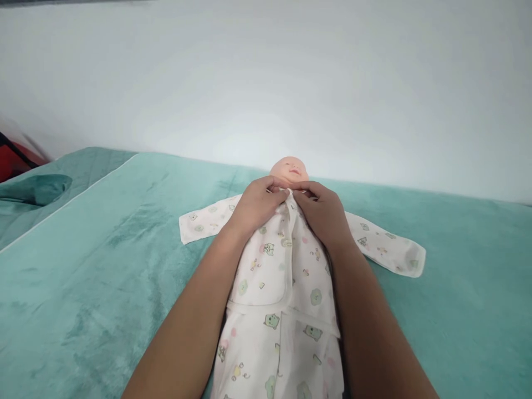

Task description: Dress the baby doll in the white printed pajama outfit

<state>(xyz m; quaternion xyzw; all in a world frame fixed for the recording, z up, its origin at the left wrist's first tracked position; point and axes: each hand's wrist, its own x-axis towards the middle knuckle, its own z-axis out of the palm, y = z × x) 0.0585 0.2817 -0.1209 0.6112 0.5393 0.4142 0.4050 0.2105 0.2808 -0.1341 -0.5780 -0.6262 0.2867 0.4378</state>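
A baby doll [290, 167] lies on its back, its head away from me. It wears a white baby shirt [266, 271] printed with small animals, and both sleeves are spread out to the sides. White printed trousers [249, 354] of the same pattern cover its lower part. At the doll's neck, my left hand [265, 200] pinches the left side of the shirt's collar. My right hand [319, 205] pinches the collar's right side, and the fingertips of both hands nearly meet. The front edges of the shirt overlap down the chest.
A teal plush cover [103, 277] lies under the doll. A white wall [266, 77] rises behind it. On the far left are a folded teal cloth [37, 188] and a red object with a black strap [14, 158], partly out of view.
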